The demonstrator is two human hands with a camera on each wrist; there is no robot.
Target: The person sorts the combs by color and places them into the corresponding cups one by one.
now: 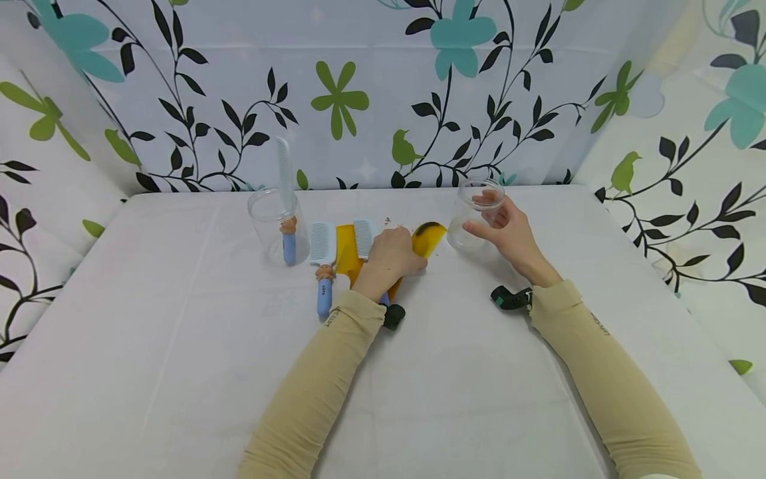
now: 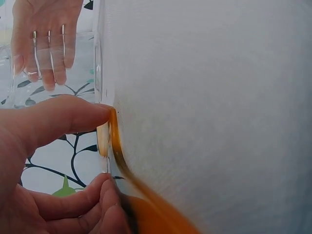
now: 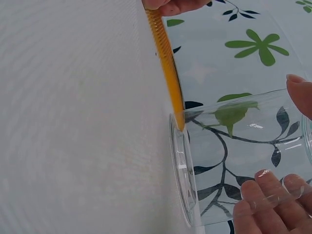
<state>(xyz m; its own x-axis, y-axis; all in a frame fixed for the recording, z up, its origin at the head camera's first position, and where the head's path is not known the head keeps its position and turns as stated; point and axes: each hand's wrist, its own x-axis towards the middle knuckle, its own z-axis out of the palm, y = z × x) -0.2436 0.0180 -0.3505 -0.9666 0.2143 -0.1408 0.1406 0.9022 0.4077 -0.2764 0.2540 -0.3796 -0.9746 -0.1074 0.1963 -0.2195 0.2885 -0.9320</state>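
Observation:
My left hand [image 1: 391, 256] is over the group of combs, its thumb and fingers pinching a yellow comb [image 1: 428, 239]. In the right wrist view this comb [image 3: 165, 63] slants down to the base of a clear jar [image 3: 219, 161]. My right hand [image 1: 509, 229] grips that jar [image 1: 463, 233], which stands upright on the table, with the thumb on one side and the fingers on the other. Beside my left hand lie a pale blue comb [image 1: 364, 234], partly hidden by it, another yellow comb [image 1: 347, 249] and a pale blue comb with a bear figure on its handle [image 1: 324, 293].
A second clear jar [image 1: 263, 229] stands to the left, with a bear-handled comb [image 1: 290, 246] upright in it. The white-covered table [image 1: 179, 346] ends at a patterned cloth backdrop [image 1: 371, 66]. Black wrist devices sit under the left wrist [image 1: 393, 317] and right wrist [image 1: 509, 298].

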